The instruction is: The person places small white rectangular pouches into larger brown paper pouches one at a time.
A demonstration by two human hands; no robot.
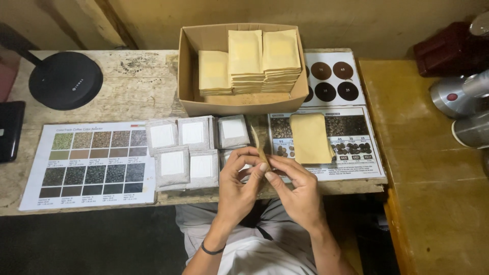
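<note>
My left hand (240, 181) and my right hand (296, 186) meet over the table's front edge, both pinching a thin tan paper envelope (260, 145) seen edge-on between the fingertips. Under my hands lies a small grey filter bag (230, 155), partly hidden. Several more grey filter bags (186, 150) with white centres lie in rows to the left. A small pile of tan envelopes (309, 137) rests just right of my hands.
An open cardboard box (193, 66) holds stacks of tan envelopes (247, 58). Printed colour charts (86, 163) (356, 127) lie flat on the wooden table (137, 86). A black round lamp base (65, 80) sits far left. Metal canisters (463, 109) stand on the right counter.
</note>
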